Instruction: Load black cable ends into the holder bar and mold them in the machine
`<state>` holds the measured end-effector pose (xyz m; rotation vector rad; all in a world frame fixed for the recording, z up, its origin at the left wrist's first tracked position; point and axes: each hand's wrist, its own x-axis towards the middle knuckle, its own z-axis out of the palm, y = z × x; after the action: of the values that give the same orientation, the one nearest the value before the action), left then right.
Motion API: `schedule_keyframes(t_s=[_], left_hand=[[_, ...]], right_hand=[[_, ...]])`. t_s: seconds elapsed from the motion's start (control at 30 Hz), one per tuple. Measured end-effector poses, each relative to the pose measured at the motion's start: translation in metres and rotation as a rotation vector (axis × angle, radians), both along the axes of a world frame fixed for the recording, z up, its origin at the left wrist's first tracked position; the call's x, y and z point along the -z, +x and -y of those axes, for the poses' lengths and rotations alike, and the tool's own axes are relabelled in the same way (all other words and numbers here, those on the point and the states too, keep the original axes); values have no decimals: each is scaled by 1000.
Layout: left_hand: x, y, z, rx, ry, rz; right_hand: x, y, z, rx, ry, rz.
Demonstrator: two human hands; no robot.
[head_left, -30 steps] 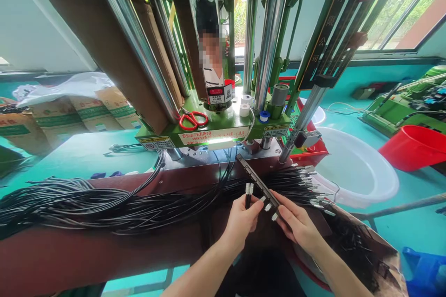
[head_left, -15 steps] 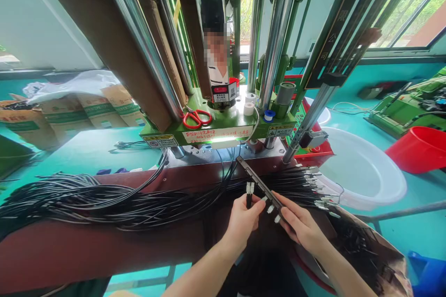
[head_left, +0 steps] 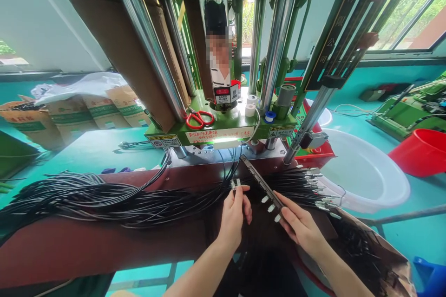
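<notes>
Before the press (head_left: 223, 119), the right hand (head_left: 302, 226) gripped a dark bar (head_left: 259, 181) with three plugs (head_left: 271, 208) along its lower half, none showing farther up; the left hand (head_left: 232, 216) pinched loose plugs (head_left: 236, 183), apparently yet to be seated.

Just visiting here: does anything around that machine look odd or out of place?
The red-handled scissors lie loose on the machine's green plate; that seems an odd resting place, given the warning labels there. I see no obvious spill or damage.
</notes>
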<state>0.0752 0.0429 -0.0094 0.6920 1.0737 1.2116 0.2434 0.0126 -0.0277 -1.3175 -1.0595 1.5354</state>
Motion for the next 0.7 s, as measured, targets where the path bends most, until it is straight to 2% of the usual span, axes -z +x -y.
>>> schedule_keyframes(t_s=[0.1, 0.23, 0.33, 0.43, 0.57, 0.7], left_hand=[[1, 0, 0, 41, -25, -5], [1, 1, -1, 218, -37, -114], [1, 0, -3, 300, -62, -114], [2, -3, -4, 333, -80, -74], [3, -7, -5, 340, -90, -6], [5, -7, -3, 334, -106, -15]], right_hand=[[-3, 1, -1, -3, -30, -10], [-9, 0, 0, -10, -19, -35], [-11, -2, 2, 0, 21, -35], [-10, 0, 1, -17, 23, -17], [-8, 6, -2, -128, -3, 5], [-9, 8, -3, -163, -17, 10]])
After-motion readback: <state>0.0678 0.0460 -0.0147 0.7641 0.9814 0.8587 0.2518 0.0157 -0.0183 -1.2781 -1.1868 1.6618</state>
